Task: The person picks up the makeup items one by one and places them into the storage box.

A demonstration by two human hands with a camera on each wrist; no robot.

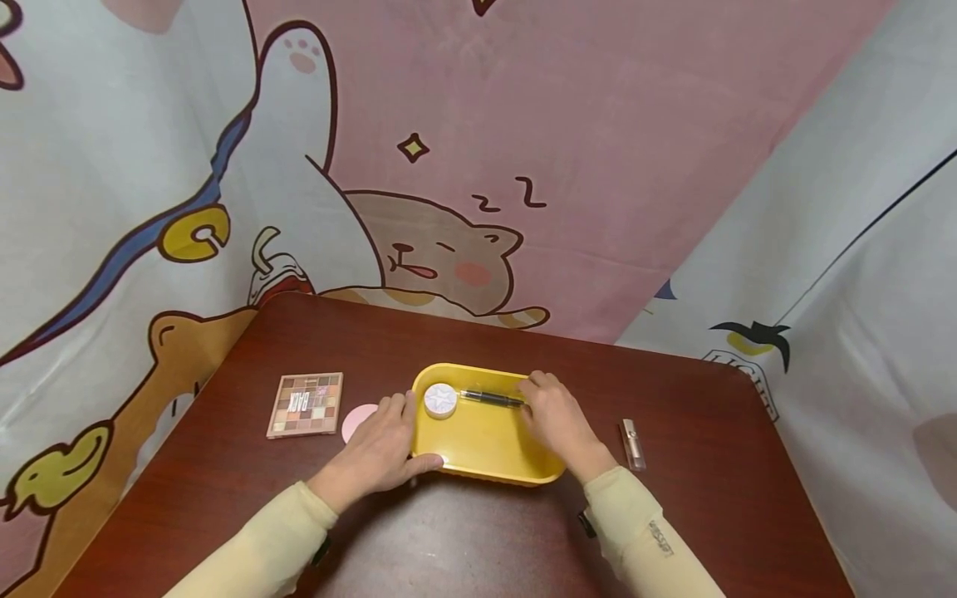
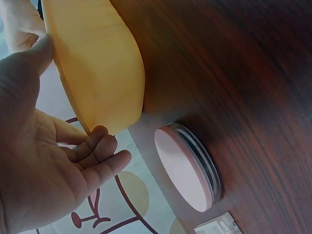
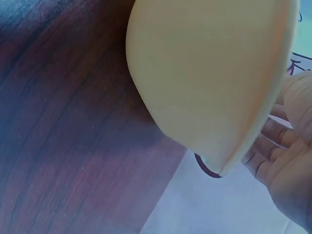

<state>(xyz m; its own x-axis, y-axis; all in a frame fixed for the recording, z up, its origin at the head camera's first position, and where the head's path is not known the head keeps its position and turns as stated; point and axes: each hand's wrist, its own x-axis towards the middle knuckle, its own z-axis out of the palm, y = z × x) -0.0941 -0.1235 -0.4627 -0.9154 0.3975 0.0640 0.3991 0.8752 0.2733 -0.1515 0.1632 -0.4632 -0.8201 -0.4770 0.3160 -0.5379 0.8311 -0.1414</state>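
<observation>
A yellow tray stands in the middle of the table. My left hand grips its left end, the thumb lying over the front rim and the fingers at the left edge. Inside the tray are a round white case with a star pattern and a slim black cosmetic pen with a clear end. My right hand reaches over the tray's right end, fingertips right at the pen's black end. In the right wrist view those fingertips are hidden behind the rim; I cannot tell whether they pinch the pen.
Left of the tray lies a round pink compact, partly covered by my left hand in the head view. Farther left is an eyeshadow palette. A lipstick tube lies to the right. Cartoon-printed cloth hangs behind the table.
</observation>
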